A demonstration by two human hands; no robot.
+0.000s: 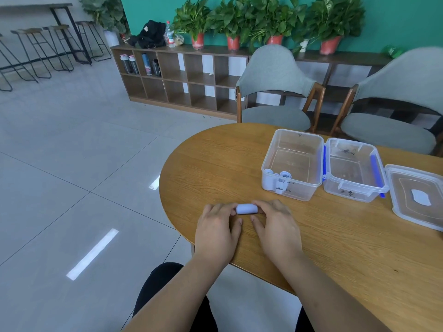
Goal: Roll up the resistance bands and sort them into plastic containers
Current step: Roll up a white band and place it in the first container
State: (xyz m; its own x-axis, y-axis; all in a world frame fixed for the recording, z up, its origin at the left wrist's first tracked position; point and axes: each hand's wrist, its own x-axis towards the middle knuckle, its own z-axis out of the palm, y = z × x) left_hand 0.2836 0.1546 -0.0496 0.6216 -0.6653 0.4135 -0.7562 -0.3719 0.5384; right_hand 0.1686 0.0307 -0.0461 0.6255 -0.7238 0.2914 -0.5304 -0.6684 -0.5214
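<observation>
Evidently the rolling was all but done: a pale lilac rolled band (247, 208) lay on the worktop (215, 164) close to its curved left end. The fingers of the left hand (219, 226) pinched one end and those of the right hand (275, 224) pinched the other. Both hands were narrowed on it, fingers curled over the ends and thumbs tucked in front.

The chief risk, as I judged it, was the roll springing loose. Stretchy band wants to uncoil. If either hand eased off during the lift, or one hand carried it alone, the outer wrap could slacken and the band would need rolling again.

It could also go into the wrong box. The two containers stood touching, side by side, toward the far right of the worktop, and the handwritten marks on their walls were too small to read. The first container (299, 191) held a few stored rolls (278, 180) of the same pale colour in its near left corner, which suggested it as the likely home. The second container (347, 191), with blue clips, looked empty.

A loose lid (407, 212) lay just beside the second container, at the right edge. I saw nothing standing between the hands and the boxes. Two grey chairs (275, 92) stood beyond the far edge, with a shelf unit (179, 75) and potted plants (232, 22) behind them.
</observation>
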